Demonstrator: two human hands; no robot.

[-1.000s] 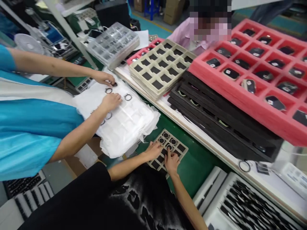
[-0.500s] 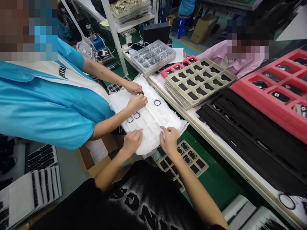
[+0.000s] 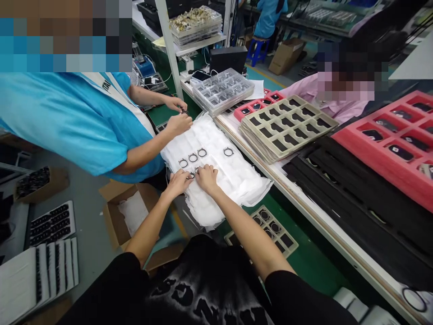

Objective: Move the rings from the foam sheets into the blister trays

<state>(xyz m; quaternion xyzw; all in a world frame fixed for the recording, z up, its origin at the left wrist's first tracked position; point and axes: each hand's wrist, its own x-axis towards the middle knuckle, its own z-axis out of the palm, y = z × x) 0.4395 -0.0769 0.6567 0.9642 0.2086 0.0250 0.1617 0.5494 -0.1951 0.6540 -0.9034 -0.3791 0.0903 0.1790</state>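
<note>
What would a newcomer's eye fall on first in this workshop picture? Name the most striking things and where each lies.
At the centre, the left hand and right hand meet over small rings on a stack of white sheets. To the right lies a bright pink foam tray; to the left, a co-worker's blue shirt.

Stack of beige compartment trays near the bench's far edge, pink foam tray at its right end, black foam trays beneath; clear plastic organizer beyond; open cardboard box on the floor.
</note>
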